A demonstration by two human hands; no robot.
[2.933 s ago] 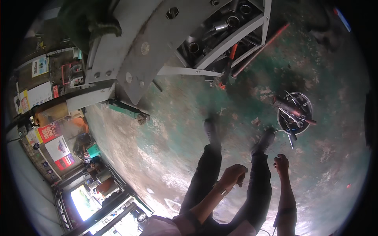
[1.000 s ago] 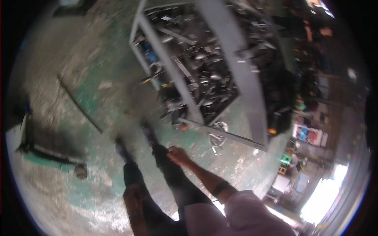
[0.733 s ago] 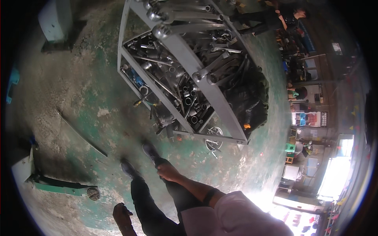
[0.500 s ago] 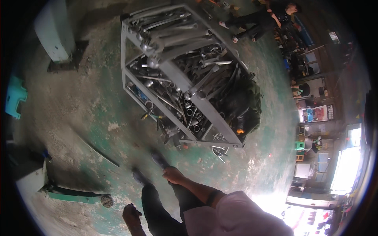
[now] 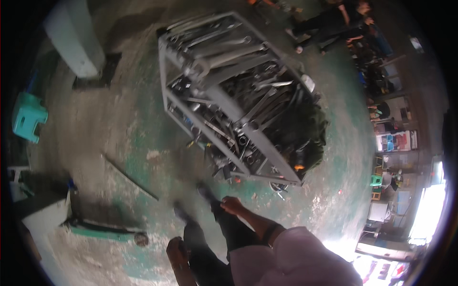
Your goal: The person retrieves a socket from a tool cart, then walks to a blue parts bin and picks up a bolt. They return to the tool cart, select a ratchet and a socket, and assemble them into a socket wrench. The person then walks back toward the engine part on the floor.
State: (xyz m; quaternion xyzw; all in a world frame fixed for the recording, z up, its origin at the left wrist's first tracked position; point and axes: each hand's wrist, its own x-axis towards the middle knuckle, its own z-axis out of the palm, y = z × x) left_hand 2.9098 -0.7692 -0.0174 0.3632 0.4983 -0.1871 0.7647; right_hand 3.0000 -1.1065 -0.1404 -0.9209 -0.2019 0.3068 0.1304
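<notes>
My left hand (image 5: 176,252) hangs beside my left leg, its fingers curled in and partly in shadow; nothing shows in it. My right hand (image 5: 231,205) is held low in front of my right leg, fingers curled into a loose fist with no object visible. Neither hand touches anything I can see. Ahead of my feet stands a grey metal rack (image 5: 265,147) with slanted frames. Large wrenches (image 5: 224,58) lie across its upper part, and sockets and other metal tools (image 5: 242,139) crowd the lower one. The picture is blurred by motion.
A thin rod (image 5: 131,180) lies on the floor to my left, near a green metal piece (image 5: 105,232). Further left are a teal stool (image 5: 29,117) and a pale pillar (image 5: 76,43). People in dark clothes (image 5: 329,24) are at the far right.
The whole view has shifted, so rack, floor things and my legs appear farther right and lower. Both hands stay low beside my legs; nothing is taken or released.
</notes>
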